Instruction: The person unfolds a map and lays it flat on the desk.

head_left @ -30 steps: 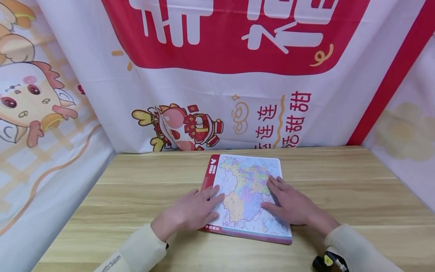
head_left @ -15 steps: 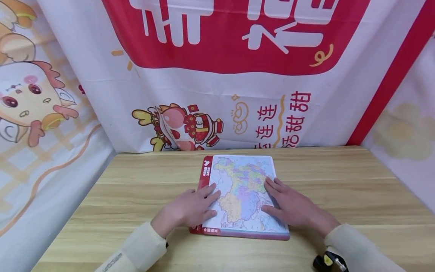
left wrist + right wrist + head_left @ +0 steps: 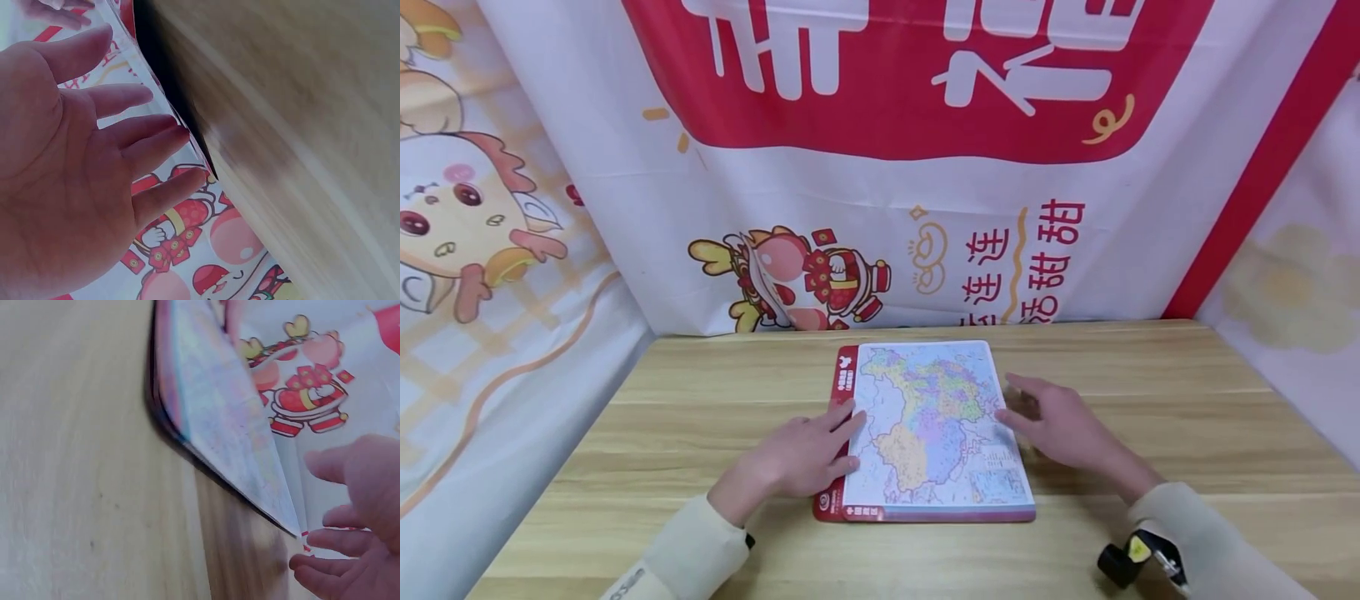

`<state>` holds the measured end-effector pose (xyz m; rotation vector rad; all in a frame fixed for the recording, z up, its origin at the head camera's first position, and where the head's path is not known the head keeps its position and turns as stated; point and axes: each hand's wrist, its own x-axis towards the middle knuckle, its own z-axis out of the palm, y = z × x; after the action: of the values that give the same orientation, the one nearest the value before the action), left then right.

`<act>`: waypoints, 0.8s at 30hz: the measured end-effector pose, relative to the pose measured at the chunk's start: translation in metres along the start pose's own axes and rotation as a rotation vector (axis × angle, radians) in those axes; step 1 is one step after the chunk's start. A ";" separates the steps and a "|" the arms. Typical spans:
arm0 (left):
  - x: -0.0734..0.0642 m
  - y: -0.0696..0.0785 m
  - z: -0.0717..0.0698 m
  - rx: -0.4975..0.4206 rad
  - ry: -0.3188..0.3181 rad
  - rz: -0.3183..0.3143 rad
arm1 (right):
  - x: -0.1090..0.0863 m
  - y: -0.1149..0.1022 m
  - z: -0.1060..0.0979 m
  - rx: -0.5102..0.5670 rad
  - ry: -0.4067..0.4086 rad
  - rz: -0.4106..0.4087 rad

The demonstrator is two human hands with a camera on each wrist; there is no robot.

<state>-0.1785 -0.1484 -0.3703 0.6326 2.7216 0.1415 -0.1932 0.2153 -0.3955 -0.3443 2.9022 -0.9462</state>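
A flat map board (image 3: pixel 925 433) with a red left border and rounded corners lies on the wooden table. It carries a coloured map, and its long sides run away from the person. My left hand (image 3: pixel 801 458) rests at its left edge, fingers extended over the red border; in the left wrist view those fingers (image 3: pixel 150 147) look straight and spread. Just beyond the right edge is my right hand (image 3: pixel 1063 425), its thumb close to the board. The right wrist view shows the right hand (image 3: pixel 356 531) with relaxed fingers, apart from the board's corner (image 3: pixel 275 519).
The wooden table (image 3: pixel 715 375) extends around the board on every side. A printed cloth (image 3: pixel 820 192) with red lettering and cartoon figures hangs behind it. More printed cloth (image 3: pixel 497 350) stands at the left. A black device (image 3: pixel 1123 562) is strapped at the right wrist.
The board has slid left and turned a little, so it lies straighter. My left hand has moved slightly left with it. The right hand has lifted off the board's surface to the right.
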 end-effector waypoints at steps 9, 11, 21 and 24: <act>0.002 -0.007 0.001 -0.006 -0.026 -0.029 | 0.000 0.005 -0.014 0.548 -0.061 0.280; 0.002 -0.007 0.001 -0.006 -0.025 -0.031 | 0.001 0.006 -0.017 0.693 -0.085 0.312; 0.003 -0.005 0.005 0.012 -0.004 -0.023 | 0.003 0.018 -0.019 1.033 -0.142 0.431; 0.003 -0.005 0.006 0.016 0.001 -0.023 | 0.003 0.017 -0.019 1.042 -0.130 0.451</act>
<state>-0.1811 -0.1510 -0.3777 0.6055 2.7324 0.1138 -0.2024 0.2389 -0.3905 0.2934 1.8479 -1.9767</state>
